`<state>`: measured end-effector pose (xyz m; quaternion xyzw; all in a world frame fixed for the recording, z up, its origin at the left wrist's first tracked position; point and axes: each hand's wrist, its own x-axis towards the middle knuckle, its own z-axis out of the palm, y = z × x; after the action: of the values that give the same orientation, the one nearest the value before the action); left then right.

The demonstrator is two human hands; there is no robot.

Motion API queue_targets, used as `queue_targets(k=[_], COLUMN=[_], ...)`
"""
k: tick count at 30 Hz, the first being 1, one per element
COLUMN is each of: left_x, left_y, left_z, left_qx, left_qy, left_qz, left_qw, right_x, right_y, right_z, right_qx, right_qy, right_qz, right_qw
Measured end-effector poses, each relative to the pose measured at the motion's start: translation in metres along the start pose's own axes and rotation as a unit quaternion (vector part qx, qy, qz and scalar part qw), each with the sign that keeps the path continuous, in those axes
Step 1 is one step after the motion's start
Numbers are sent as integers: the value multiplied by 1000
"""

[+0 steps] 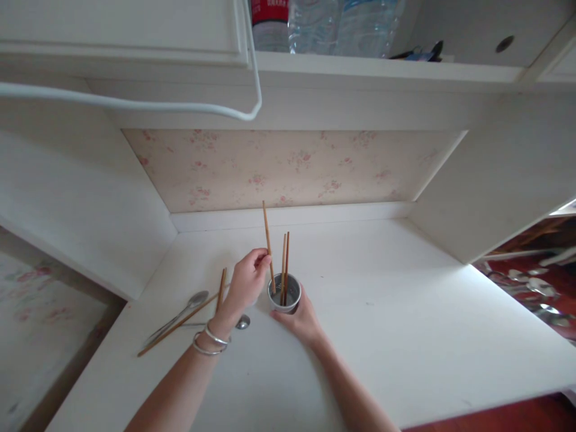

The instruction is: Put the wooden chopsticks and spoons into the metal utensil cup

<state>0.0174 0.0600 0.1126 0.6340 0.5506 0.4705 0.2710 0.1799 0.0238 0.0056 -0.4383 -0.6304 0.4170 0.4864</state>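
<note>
My left hand (249,277) pinches a wooden chopstick (267,237) that stands almost upright, its lower end inside a small metal cup (284,298). Two more chopsticks (285,264) stand in the cup. My right hand (302,318) wraps around the cup from the near side and holds it on the white desk (382,324). Silver bangles (210,339) circle my left wrist. To the left of my left hand lie two loose chopsticks (180,324) and a metal spoon (186,306); a second spoon's bowl (243,322) shows beside my wrist.
A floral back panel (292,165) closes the desk's rear, with white side walls on both sides. A shelf above holds plastic bottles (333,24). A white cable (135,103) hangs across the upper left. Several spoons (531,288) lie on a red surface at the right edge.
</note>
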Motion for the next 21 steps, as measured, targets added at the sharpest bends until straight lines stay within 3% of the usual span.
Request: queue_targets(k=[10,21], left_x=[-18,-11], left_y=[-35,-23], left_z=[29,36], left_qx=[73,68], left_qy=[-46,-54], left_qz=[44,34], left_qw=[995,996], right_x=[1,2], right_y=[6,9], right_z=[-1,-1], right_qx=[12,2], right_qy=[-7,-11], right_qz=[5,-7], right_qw=[1000,1000])
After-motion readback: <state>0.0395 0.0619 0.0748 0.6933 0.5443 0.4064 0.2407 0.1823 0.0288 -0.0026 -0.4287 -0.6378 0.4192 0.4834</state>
